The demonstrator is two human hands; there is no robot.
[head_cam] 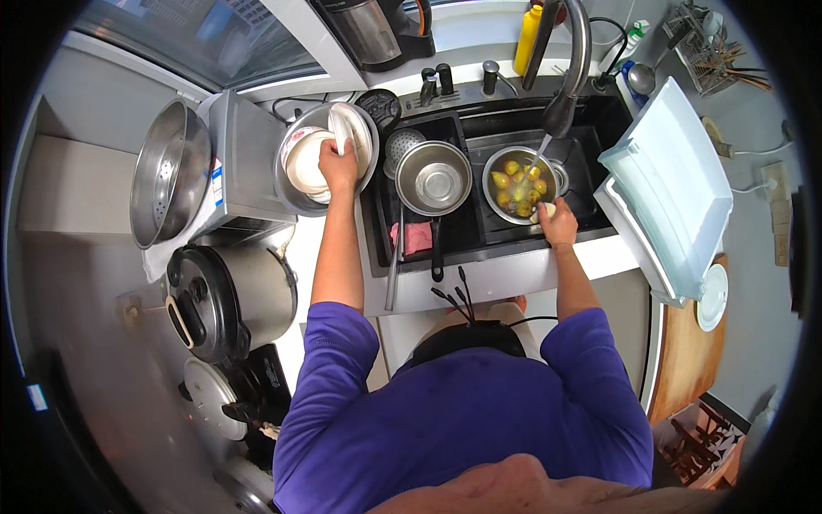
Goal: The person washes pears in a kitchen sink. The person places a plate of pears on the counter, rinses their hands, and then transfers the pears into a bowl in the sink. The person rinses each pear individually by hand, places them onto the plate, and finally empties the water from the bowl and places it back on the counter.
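Observation:
My left hand point(339, 168) grips the edge of a white dish point(340, 130) tilted up over a steel basin point(286, 186). Beside that dish, a pale bowl with a reddish pattern point(307, 164) sits in the basin. My right hand point(559, 223) is at the near right rim of a steel pot point(493, 207) in the sink, its fingers closed on a small pale piece point(546, 212) that I cannot identify. Several yellow-green round fruits or vegetables point(512, 168) lie in water in the pot. A stream runs onto them from the pull-down faucet point(560, 115).
An empty steel saucepan point(438, 178) stands over the sink's left part, its handle towards me. Near it are a perforated skimmer point(404, 144) and a pink cloth point(414, 238). A pale blue lidded box point(674, 193) is at right; a pressure cooker point(237, 302) is at left.

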